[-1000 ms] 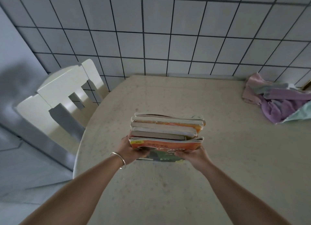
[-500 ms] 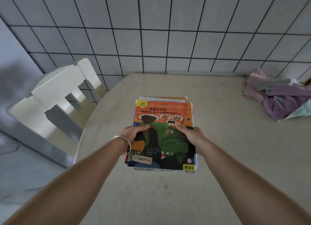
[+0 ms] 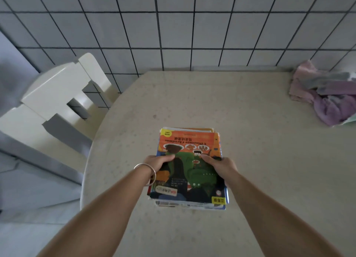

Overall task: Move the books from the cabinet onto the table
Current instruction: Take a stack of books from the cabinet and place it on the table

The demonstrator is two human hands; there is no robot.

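Note:
A stack of several thin picture books sits low over the beige table, near its left half. The top cover is orange with a green dinosaur. My left hand, with a silver bangle on the wrist, grips the stack's left edge, thumb on the cover. My right hand grips the right edge the same way. The fingers under the stack are hidden, so I cannot tell whether the books rest on the table. The cabinet is out of view.
A white chair stands at the table's left, against the tiled wall. A crumpled pink and purple cloth lies at the table's far right corner. Grey floor shows at the left.
The stack was held up edge-on a second ago; it has tipped flat and come down toward the table. Both hands keep their grip on its sides.

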